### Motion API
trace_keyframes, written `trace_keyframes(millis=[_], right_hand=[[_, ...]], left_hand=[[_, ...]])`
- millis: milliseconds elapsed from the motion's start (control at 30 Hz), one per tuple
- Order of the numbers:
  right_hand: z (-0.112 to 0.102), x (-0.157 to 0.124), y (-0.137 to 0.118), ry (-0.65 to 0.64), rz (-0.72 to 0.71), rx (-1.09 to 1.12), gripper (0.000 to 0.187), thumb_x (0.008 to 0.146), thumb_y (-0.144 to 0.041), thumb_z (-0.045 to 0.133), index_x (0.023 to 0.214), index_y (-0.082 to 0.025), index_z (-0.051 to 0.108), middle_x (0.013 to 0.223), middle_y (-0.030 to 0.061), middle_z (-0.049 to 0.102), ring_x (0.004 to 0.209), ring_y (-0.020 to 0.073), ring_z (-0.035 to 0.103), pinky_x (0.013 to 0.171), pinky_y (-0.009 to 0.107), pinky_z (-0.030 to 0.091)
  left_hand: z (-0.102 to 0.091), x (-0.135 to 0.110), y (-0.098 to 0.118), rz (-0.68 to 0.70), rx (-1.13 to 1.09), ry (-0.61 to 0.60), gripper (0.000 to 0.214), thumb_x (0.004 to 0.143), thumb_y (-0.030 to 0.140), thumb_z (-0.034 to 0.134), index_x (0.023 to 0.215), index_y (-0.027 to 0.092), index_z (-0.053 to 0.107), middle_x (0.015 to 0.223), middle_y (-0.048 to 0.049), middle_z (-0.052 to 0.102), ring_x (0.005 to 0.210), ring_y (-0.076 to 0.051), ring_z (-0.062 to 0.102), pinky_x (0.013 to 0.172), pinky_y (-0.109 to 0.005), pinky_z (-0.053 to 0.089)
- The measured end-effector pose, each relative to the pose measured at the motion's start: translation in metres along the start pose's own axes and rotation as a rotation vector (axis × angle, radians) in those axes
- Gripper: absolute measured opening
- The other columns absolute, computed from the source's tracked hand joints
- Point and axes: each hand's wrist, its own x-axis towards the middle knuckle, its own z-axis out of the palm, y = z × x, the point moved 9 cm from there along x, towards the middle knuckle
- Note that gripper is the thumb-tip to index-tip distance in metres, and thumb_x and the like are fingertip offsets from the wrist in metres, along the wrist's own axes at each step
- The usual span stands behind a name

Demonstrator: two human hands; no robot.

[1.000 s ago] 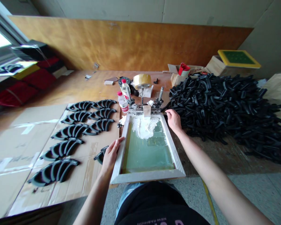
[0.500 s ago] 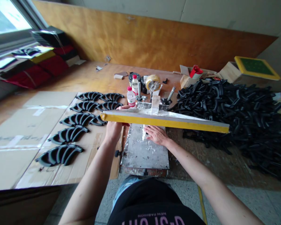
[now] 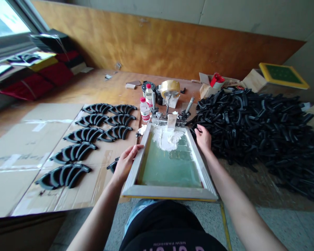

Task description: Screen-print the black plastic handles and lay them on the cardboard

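Note:
A screen-printing frame (image 3: 136, 164) with green mesh lies flat in front of me, hinged at its far end to a metal clamp (image 3: 167, 116). White ink (image 3: 167, 139) is heaped at the far end of the mesh. My left hand (image 3: 125, 162) grips the frame's left rail, fingers curled over it. My right hand (image 3: 203, 137) rests on the right rail near the far corner, fingers closed on the edge. A black curved plastic part (image 3: 112, 165) lies just left of my left hand.
Several black curved parts (image 3: 94, 134) lie in rows on cardboard (image 3: 23, 153) at left. A big heap of black parts (image 3: 256, 118) fills the right. Two bottles (image 3: 144, 108), a tape roll (image 3: 170, 88) and a yellow-framed screen (image 3: 284, 75) sit at the back.
Half a second ago the frame was lifted up on its hinge with my right hand on the metal plate beneath. Now the frame is lowered flat and both hands hold its rails.

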Motion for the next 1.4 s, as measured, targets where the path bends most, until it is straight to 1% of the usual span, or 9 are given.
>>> trace_keyframes(millis=[67,133,233,333,567,833,1033,1233,1400], right_hand=[[0.003,0.015,-0.033,0.055,-0.1,-0.026,0.048,0.088,-0.025,0.06,0.133,-0.012,0.054,0.135,0.0159,0.056,0.123,0.0248,0.052,0.105,0.038,0.042],[0.029,0.022,-0.075,-0.064,-0.266,-0.078,0.055,0.083,-0.023,0.067,0.135,-0.017,0.052,0.138,0.0139,0.052,0.127,0.0269,0.047,0.108,0.042,0.039],[0.073,0.019,-0.107,-0.296,-0.351,-0.218,0.034,0.084,-0.019,0.066,0.118,-0.017,0.062,0.116,0.0114,0.063,0.111,0.0258,0.054,0.097,0.038,0.044],[0.093,0.01,-0.104,-0.441,-0.333,-0.322,0.012,0.086,-0.023,0.064,0.097,-0.017,0.065,0.1,0.0098,0.067,0.098,0.0239,0.058,0.086,0.033,0.045],[0.083,-0.007,-0.088,-0.353,-0.238,-0.479,0.012,0.088,-0.016,0.053,0.094,-0.014,0.062,0.097,0.0133,0.067,0.093,0.0244,0.058,0.08,0.032,0.044],[0.08,-0.085,-0.137,-0.603,-0.812,-0.199,0.012,0.081,-0.009,0.055,0.087,-0.015,0.062,0.089,0.008,0.064,0.09,0.0214,0.056,0.077,0.031,0.043],[0.078,-0.062,-0.133,-0.511,-0.701,-0.202,0.01,0.084,-0.01,0.056,0.085,-0.017,0.062,0.088,0.0066,0.063,0.088,0.0202,0.055,0.073,0.029,0.043],[0.074,-0.095,-0.132,-0.47,-0.815,-0.111,0.012,0.085,-0.011,0.057,0.093,-0.016,0.065,0.092,0.0075,0.064,0.095,0.0215,0.057,0.079,0.032,0.048],[0.07,-0.018,-0.132,-0.389,-0.55,-0.148,0.035,0.086,-0.03,0.068,0.12,-0.024,0.062,0.098,0.0046,0.068,0.09,0.0196,0.062,0.078,0.03,0.048]], left_hand=[[0.006,-0.004,-0.032,-0.103,-0.003,-0.042,0.058,0.075,0.06,0.066,0.115,0.019,0.069,0.082,-0.0034,0.069,0.063,-0.014,0.057,0.053,-0.022,0.043],[0.011,-0.004,-0.059,-0.16,-0.03,-0.05,0.073,0.072,0.058,0.069,0.133,0.02,0.058,0.077,-0.002,0.068,0.06,-0.014,0.057,0.053,-0.023,0.043],[0.013,0.002,-0.086,-0.17,-0.037,-0.027,0.085,0.069,0.057,0.072,0.142,0.02,0.048,0.072,0.0007,0.065,0.061,-0.016,0.059,0.056,-0.024,0.044],[0.013,0.009,-0.1,-0.141,0.004,-0.044,0.079,0.073,0.056,0.07,0.14,0.019,0.05,0.076,0.0002,0.066,0.066,-0.016,0.061,0.062,-0.024,0.045],[0.011,0.018,-0.122,-0.105,0.113,-0.08,0.071,0.081,0.061,0.057,0.138,0.019,0.051,0.101,-0.0076,0.071,0.092,-0.022,0.065,0.079,-0.03,0.049],[0.012,0.019,-0.12,-0.085,0.15,-0.09,0.07,0.082,0.06,0.055,0.138,0.018,0.052,0.11,-0.0095,0.071,0.097,-0.025,0.066,0.084,-0.034,0.05],[0.009,0.016,-0.111,-0.108,0.153,-0.048,0.074,0.077,0.062,0.06,0.136,0.016,0.054,0.103,-0.0093,0.072,0.09,-0.024,0.067,0.08,-0.033,0.051],[0.01,0.011,-0.1,-0.138,0.148,-0.034,0.074,0.075,0.061,0.063,0.134,0.016,0.057,0.094,-0.0074,0.073,0.084,-0.022,0.067,0.074,-0.03,0.05],[0.011,0.0,-0.072,-0.18,0.099,-0.049,0.076,0.075,0.058,0.064,0.137,0.018,0.053,0.086,-0.0044,0.072,0.073,-0.02,0.065,0.063,-0.027,0.048]])
